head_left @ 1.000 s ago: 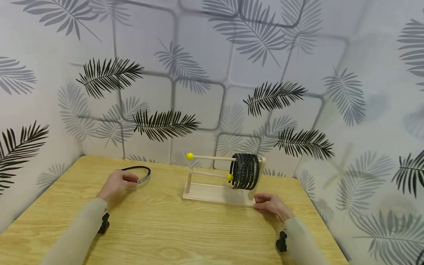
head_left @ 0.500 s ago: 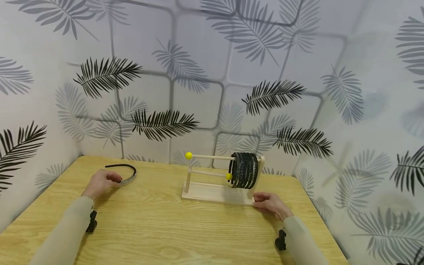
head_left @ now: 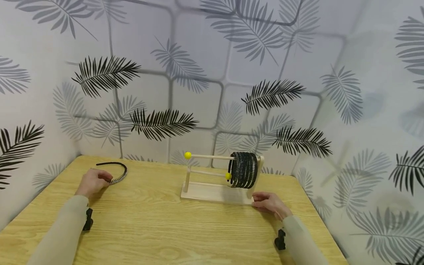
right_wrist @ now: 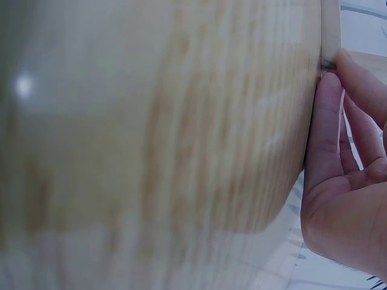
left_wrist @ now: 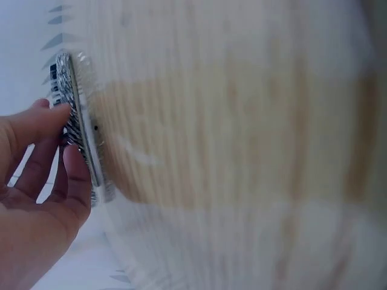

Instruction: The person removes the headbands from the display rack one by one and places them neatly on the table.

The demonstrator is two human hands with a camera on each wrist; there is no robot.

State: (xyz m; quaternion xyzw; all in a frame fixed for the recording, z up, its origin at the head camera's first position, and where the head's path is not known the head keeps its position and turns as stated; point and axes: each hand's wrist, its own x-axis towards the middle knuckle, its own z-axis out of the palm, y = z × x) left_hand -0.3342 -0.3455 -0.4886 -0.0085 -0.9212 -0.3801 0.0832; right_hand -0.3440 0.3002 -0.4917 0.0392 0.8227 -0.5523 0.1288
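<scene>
On the left of the table, my left hand [head_left: 93, 182] pinches the near end of a black headband [head_left: 124, 174] with a sparkly, toothed side. Its curve opens to the left, lying close over the tabletop. The left wrist view shows the headband [left_wrist: 66, 78] edge-on between thumb and fingers. Right of the middle stands a wooden headband rack [head_left: 208, 192] with two horizontal rods. Several black headbands [head_left: 245, 170] hang bunched at its right end. My right hand [head_left: 271, 204] grips the base's front right corner, fingertips at its edge; the right wrist view shows this hand [right_wrist: 351, 181] low on the table.
Yellow balls cap the rods, one at the upper left [head_left: 188, 155] and one nearer me [head_left: 228, 176]. The light wooden table [head_left: 172, 228] meets a leaf-patterned backdrop [head_left: 198, 103] behind and at both sides.
My left hand has slid to the left across the table, and the headband has moved with it. The right hand and the rack have stayed in place.
</scene>
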